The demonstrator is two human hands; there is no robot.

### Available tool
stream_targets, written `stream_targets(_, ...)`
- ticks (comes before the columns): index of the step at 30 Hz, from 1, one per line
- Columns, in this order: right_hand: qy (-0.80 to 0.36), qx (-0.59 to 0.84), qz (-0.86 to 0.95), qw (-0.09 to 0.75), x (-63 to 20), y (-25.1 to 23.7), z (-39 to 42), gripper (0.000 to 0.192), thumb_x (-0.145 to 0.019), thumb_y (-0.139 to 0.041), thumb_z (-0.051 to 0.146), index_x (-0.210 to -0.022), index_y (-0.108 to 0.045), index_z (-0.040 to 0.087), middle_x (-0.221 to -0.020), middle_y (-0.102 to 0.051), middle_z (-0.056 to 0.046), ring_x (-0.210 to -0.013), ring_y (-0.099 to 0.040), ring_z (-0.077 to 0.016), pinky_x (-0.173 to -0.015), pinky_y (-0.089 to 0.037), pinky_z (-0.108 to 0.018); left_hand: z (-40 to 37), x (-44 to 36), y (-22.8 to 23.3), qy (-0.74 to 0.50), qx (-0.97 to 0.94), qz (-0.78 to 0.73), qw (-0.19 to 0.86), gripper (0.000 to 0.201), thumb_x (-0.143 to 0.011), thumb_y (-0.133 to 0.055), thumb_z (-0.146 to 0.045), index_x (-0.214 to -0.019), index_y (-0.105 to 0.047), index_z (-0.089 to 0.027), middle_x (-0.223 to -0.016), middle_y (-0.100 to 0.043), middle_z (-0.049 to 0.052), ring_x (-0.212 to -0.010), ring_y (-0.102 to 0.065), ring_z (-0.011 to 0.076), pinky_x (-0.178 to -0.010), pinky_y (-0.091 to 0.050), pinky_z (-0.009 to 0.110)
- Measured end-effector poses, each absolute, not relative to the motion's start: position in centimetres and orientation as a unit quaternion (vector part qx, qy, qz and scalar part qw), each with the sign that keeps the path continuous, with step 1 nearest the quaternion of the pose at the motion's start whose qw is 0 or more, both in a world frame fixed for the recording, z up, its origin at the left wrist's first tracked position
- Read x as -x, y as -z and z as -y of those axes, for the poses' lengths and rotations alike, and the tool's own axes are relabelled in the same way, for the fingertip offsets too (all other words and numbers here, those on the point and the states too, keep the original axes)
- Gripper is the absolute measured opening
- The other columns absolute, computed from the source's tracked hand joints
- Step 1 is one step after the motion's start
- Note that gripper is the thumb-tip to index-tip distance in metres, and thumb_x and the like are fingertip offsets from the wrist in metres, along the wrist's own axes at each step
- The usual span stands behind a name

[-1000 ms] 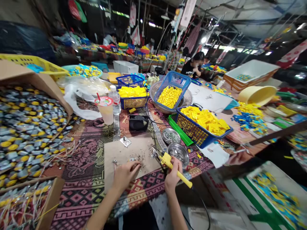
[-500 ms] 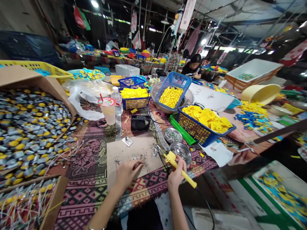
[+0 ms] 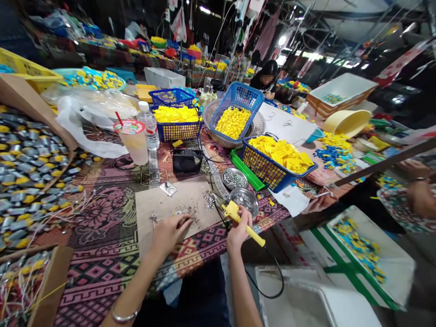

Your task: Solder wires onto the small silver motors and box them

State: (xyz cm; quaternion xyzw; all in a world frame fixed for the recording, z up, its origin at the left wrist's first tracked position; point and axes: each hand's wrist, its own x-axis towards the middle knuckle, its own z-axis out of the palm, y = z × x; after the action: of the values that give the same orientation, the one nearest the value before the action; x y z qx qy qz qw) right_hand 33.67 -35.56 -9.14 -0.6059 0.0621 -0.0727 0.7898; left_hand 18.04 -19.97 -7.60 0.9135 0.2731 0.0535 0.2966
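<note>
Head view: our right hand (image 3: 238,230) has its grip wrapped round the yellow plastic-handled soldering iron (image 3: 241,221) w/ a black cord trailing off toward us; tip points left, toward the other hand. Our left hand (image 3: 168,232) rests fingers-down on the flat brown cardboard sheet (image 3: 177,206), grip narrow, pinching or pressing on a small metal part, too small to make out. A scatter of tiny grey metal bits (image 3: 194,213) lies just beyond the left fingertips, between both hands.

Just past the right grip sit two small round steel dishes of silvery pieces (image 3: 243,200), & further out a blue plastic basket of yellow plastic parts (image 3: 279,159). A sealed pink plastic drink cup w/ a straw (image 3: 133,141) stands well beyond the left grip on the patterned woven cloth covering the tabletop (image 3: 109,254).

We judge we're at the soldering step, part being steadied, iron not yet on it. Next move needs the tip brought left to the part while the left fingers keep clear of the heat.
</note>
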Motion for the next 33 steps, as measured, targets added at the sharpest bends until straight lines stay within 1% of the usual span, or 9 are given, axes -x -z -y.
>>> stream_targets(6, 0.101, 0.614, -0.077, 0.779, -33.8, 8.6, 35.6, 0.044, -0.081, -0.064, 0.065, -0.086, -0.058, 0.022, -0.092, -0.06, -0.002, -0.082, -0.059, -0.0143, -0.063, -0.055, -0.027, 19.9, -18.0, 8.1, -0.096, -0.907, -0.278, 0.301, 0.02, -0.103, -0.068, -0.039, -0.112, -0.083, -0.028, -0.093, -0.083, 0.003, -0.085, -0.077, 0.0248, -0.073, -0.046, 0.028)
stream_targets(9, 0.122, 0.618, -0.064, 0.774, -33.9, 8.6, 35.6, 0.04, -0.083, -0.061, 0.062, -0.084, -0.054, 0.023, -0.094, -0.057, -0.002, -0.086, -0.059, -0.014, -0.066, -0.056, -0.027, 19.9, -17.3, 7.8, -0.145, -0.873, -0.247, 0.396, 0.028, -0.099, -0.072, -0.039, -0.122, -0.081, -0.025, -0.081, -0.077, 0.0, -0.072, -0.07, 0.0192, -0.07, -0.045, 0.027)
stream_targets(12, 0.114, 0.629, -0.061, 0.766, -33.9, 8.6, 35.4, 0.039, -0.087, -0.058, 0.06, -0.096, -0.062, 0.023, -0.093, -0.053, -0.001, -0.085, -0.06, -0.0141, -0.063, -0.055, -0.026, 19.6, -16.3, 6.5, -0.247, -0.802, -0.271, 0.471, 0.029, -0.105, -0.062, -0.042, -0.114, -0.081, -0.023, -0.072, -0.068, -0.003, -0.059, -0.059, 0.0138, -0.062, -0.043, 0.024)
stream_targets(15, 0.102, 0.636, -0.056, 0.763, -33.8, 8.4, 35.4, 0.039, -0.088, -0.06, 0.056, -0.104, -0.066, 0.021, -0.091, -0.053, 0.0, -0.079, -0.058, -0.0129, -0.062, -0.054, -0.026, 19.0, -15.1, 4.9, -0.284, -0.836, -0.307, 0.355, 0.025, -0.107, -0.059, -0.03, -0.117, -0.078, -0.018, -0.094, -0.073, 0.004, -0.077, -0.065, 0.0176, -0.076, -0.05, 0.029)
stream_targets(18, 0.088, 0.646, -0.029, 0.758, -33.6, 8.1, 35.5, 0.04, -0.086, -0.062, 0.056, -0.101, -0.068, 0.02, -0.093, -0.057, -0.002, -0.078, -0.058, -0.0127, -0.061, -0.053, -0.027, 18.1, -14.1, 4.2, -0.183, -0.917, -0.289, 0.205, 0.025, -0.102, -0.069, -0.021, -0.126, -0.075, -0.018, -0.123, -0.073, 0.011, -0.114, -0.066, 0.0309, -0.098, -0.047, 0.042)
stream_targets(20, 0.089, 0.663, -0.01, 0.744, -33.4, 8.0, 35.4, 0.039, -0.086, -0.062, 0.057, -0.096, -0.068, 0.02, -0.096, -0.06, -0.003, -0.084, -0.06, -0.0141, -0.067, -0.056, -0.029, 18.0, -13.9, 4.3, -0.125, -0.933, -0.291, 0.171, 0.033, -0.098, -0.078, -0.021, -0.13, -0.074, -0.02, -0.129, -0.073, 0.012, -0.124, -0.062, 0.0352, -0.104, -0.042, 0.049)
stream_targets(25, 0.083, 0.678, 0.0, 0.731, -33.2, 7.7, 35.3, 0.04, -0.087, -0.06, 0.058, -0.095, -0.069, 0.02, -0.101, -0.063, -0.005, -0.088, -0.061, -0.0152, -0.073, -0.057, -0.031, 20.2, -15.7, 5.2, -0.152, -0.926, -0.307, 0.16, 0.01, -0.102, -0.077, -0.031, -0.11, -0.079, -0.027, -0.123, -0.073, 0.009, -0.123, -0.06, 0.0329, -0.105, -0.031, 0.053)
stream_targets(29, 0.073, 0.657, -0.004, 0.75, -33.3, 7.7, 35.4, 0.038, -0.086, -0.061, 0.057, -0.094, -0.068, 0.02, -0.1, -0.062, -0.004, -0.088, -0.061, -0.0144, -0.074, -0.056, -0.03, 21.8, -17.7, 5.8, -0.118, -0.941, -0.277, 0.152, 0.012, -0.104, -0.073, -0.03, -0.115, -0.077, -0.026, -0.122, -0.073, 0.008, -0.12, -0.059, 0.0321, -0.103, -0.028, 0.052)
stream_targets(33, 0.063, 0.662, -0.008, 0.747, -33.2, 7.7, 35.5, 0.039, -0.088, -0.059, 0.057, -0.099, -0.068, 0.021, -0.102, -0.062, -0.005, -0.089, -0.06, -0.0146, -0.074, -0.056, -0.031, 21.7, -18.3, 6.3, -0.117, -0.943, -0.268, 0.157, 0.01, -0.106, -0.069, -0.026, -0.105, -0.079, -0.026, -0.122, -0.072, 0.008, -0.122, -0.056, 0.0318, -0.102, -0.025, 0.052)
